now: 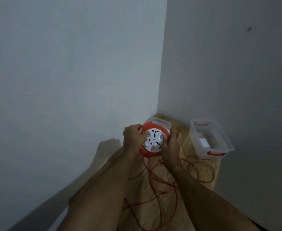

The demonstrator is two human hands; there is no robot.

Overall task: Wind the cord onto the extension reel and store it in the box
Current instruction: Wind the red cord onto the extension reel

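I hold a round orange extension reel (146,151) with a white socket face (154,139) above a wooden table. My left hand (133,139) grips its left rim. My right hand (171,148) grips the right side, fingers lying over the white face. Loose orange cord (163,185) hangs from the reel and lies in tangled loops on the table below my forearms. A clear plastic box (226,144) with orange handles stands open at the right of the table, apart from the reel.
The wooden table (183,130) sits in a corner between two pale walls. A clear plastic lid or second container (163,122) lies behind the reel against the corner. The table's right edge (217,174) drops off just past the cord loops.
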